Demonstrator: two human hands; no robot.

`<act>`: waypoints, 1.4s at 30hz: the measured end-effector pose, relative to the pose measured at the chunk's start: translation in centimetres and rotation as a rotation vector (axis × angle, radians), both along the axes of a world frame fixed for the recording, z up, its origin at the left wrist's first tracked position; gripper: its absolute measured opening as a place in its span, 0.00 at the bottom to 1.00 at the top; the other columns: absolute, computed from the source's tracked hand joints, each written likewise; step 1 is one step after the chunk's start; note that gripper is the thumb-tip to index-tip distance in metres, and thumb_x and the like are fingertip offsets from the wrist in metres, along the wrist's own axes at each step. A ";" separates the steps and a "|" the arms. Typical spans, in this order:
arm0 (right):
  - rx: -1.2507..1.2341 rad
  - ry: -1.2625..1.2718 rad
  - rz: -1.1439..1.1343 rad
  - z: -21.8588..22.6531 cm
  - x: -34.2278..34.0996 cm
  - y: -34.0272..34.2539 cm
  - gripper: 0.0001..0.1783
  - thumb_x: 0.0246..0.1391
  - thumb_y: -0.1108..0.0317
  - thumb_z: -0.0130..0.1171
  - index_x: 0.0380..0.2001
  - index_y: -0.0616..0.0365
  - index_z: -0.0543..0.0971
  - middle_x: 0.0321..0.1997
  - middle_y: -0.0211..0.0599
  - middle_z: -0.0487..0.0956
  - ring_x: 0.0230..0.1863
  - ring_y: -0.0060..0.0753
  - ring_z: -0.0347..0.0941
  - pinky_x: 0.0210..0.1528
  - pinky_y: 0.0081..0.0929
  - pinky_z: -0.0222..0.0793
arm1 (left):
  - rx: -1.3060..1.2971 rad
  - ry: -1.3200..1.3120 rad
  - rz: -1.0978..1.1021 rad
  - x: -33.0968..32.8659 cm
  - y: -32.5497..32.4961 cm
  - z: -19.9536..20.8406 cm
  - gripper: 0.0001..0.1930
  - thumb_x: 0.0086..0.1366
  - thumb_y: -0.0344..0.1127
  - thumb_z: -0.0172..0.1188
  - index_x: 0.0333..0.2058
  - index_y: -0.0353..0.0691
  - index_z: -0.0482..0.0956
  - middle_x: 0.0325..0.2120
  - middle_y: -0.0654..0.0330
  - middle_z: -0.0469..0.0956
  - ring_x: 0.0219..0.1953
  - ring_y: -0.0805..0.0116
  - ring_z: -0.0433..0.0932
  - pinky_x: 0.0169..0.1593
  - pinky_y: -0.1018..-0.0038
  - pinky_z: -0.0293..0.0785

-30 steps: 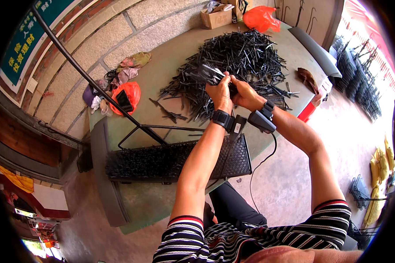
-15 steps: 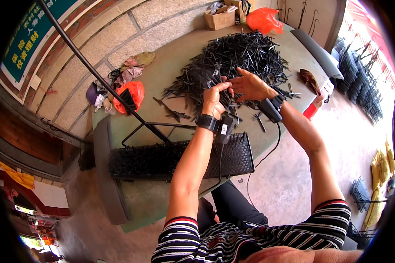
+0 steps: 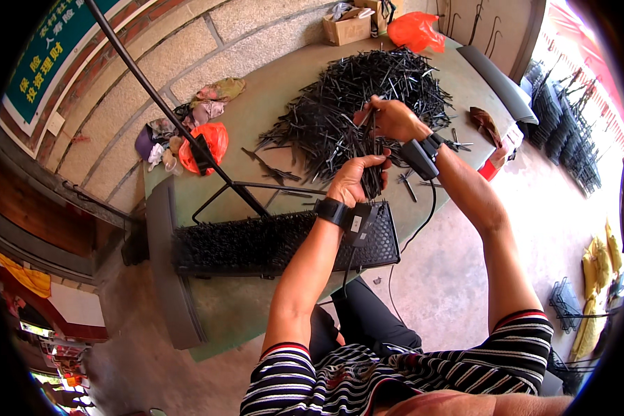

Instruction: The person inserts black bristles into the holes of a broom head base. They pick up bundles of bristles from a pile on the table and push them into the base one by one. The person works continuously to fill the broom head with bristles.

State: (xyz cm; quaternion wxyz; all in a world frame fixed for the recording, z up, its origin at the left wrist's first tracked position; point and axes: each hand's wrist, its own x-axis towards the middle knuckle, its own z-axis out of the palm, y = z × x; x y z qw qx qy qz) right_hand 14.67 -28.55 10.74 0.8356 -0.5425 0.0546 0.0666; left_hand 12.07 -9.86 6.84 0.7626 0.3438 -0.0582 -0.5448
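Note:
My left hand [image 3: 356, 180] is closed around a small bunch of thin black sticks [image 3: 373, 182], just above the right end of a black tray with honeycomb holes [image 3: 387, 239]. Upright black pieces [image 3: 243, 243] crowd the tray's left and middle part. Slightly farther away, my right hand [image 3: 395, 120] has thumb and fingers pinched together at the upper end of a black stick or sticks; how many cannot be made out. Behind both hands a large heap of the same black sticks [image 3: 367, 73] covers the tabletop. Both wrists wear black bands with small boxes.
A black metal pole [image 3: 152, 97] with a braced foot rises on the left of the green table [image 3: 256, 114]. Near it lie an orange-red bag [image 3: 206, 142] and crumpled cloths [image 3: 211, 100]. A cardboard box [image 3: 348, 29] and red bag [image 3: 416, 32] stand at the back.
My left hand has come nearer and to the right, now gripping a bunch of sticks. My right hand, earlier with fingers stretched out, has risen slightly and closed to a pinch.

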 end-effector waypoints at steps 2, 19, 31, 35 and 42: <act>0.069 0.000 -0.255 0.5 0.5 -1.1 0.16 0.64 0.57 0.37 0.30 0.56 0.67 0.34 0.46 0.77 0.38 0.43 0.74 0.37 0.41 0.68 | 0.038 -0.014 0.016 -0.2 0.4 0.0 0.10 0.59 0.32 0.56 0.41 0.40 0.76 0.26 0.62 0.76 0.24 0.70 0.74 0.28 0.69 0.73; -0.365 0.109 0.480 0.7 -3.1 2.7 0.27 0.59 0.47 0.46 0.37 0.64 0.77 0.21 0.31 0.75 0.16 0.20 0.67 0.14 0.22 0.63 | -0.203 0.031 -0.113 -3.0 2.5 0.4 0.18 0.53 0.27 0.53 0.46 0.36 0.70 0.28 0.59 0.74 0.26 0.68 0.72 0.32 0.68 0.71; -0.667 -0.077 -0.123 -0.9 -1.7 2.8 0.17 0.56 0.59 0.54 0.27 0.64 0.76 0.17 0.29 0.70 0.15 0.22 0.63 0.17 0.24 0.58 | -0.077 0.169 0.014 -3.1 1.2 -1.5 0.11 0.58 0.34 0.57 0.40 0.38 0.75 0.27 0.59 0.76 0.26 0.64 0.75 0.31 0.63 0.74; -0.439 -0.088 -0.438 -1.2 0.4 -1.2 0.16 0.57 0.62 0.51 0.21 0.63 0.71 0.12 0.28 0.63 0.12 0.23 0.59 0.14 0.25 0.57 | -0.024 0.203 0.056 -3.3 0.8 -1.9 0.08 0.58 0.31 0.56 0.38 0.38 0.76 0.27 0.60 0.76 0.29 0.61 0.76 0.34 0.62 0.75; -0.803 0.126 0.274 2.0 -4.2 1.2 0.19 0.58 0.59 0.51 0.25 0.67 0.76 0.13 0.34 0.70 0.13 0.25 0.65 0.16 0.28 0.61 | -0.196 0.179 0.219 -1.7 0.3 -4.1 0.11 0.59 0.30 0.54 0.40 0.34 0.73 0.36 0.52 0.77 0.42 0.48 0.76 0.44 0.58 0.73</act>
